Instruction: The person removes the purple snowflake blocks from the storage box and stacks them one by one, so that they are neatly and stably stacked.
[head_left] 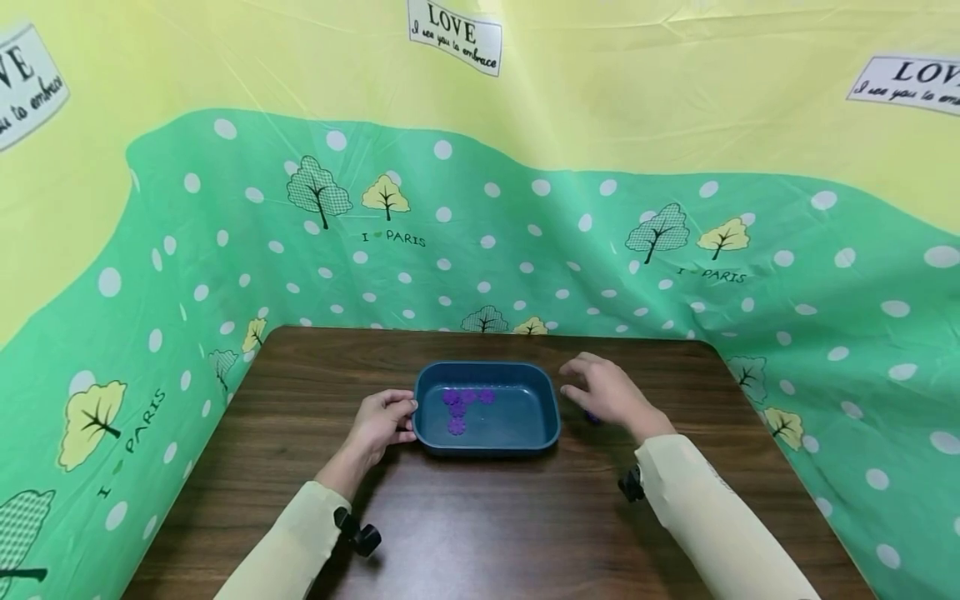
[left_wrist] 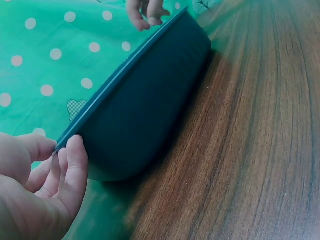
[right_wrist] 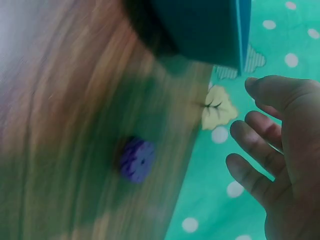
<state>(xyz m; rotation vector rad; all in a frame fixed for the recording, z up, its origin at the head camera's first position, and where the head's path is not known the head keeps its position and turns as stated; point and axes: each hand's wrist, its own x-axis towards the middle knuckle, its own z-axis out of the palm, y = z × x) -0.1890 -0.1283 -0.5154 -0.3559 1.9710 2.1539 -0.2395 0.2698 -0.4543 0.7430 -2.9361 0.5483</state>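
Blue tray (head_left: 516, 427), one end pinched
Left hand (head_left: 381, 420) pinches, likely to steady it; right hand (head_left: 609, 392) empty, fingers spread, purple piece (right_wrist: 137, 161) below.

Tabletop station, screened off with cloth; whether the room behind is home, office or lab, cannot tell. Yellow-and-green printed fabric hanging (head_left: 517, 154), creased, round the back and both sides. Print homely: white dots, green checked trees (head_left: 318, 190), yellow trees (head_left: 386, 196), "PARIS" lettering, white rectangular "LOVE" panels (head_left: 454, 37). Dark brown wood-grain tabletop (head_left: 487, 517) reaches the cloth. Small black devices (head_left: 366, 540) at cream sleeves (head_left: 720, 521) suggest a recording set-up.
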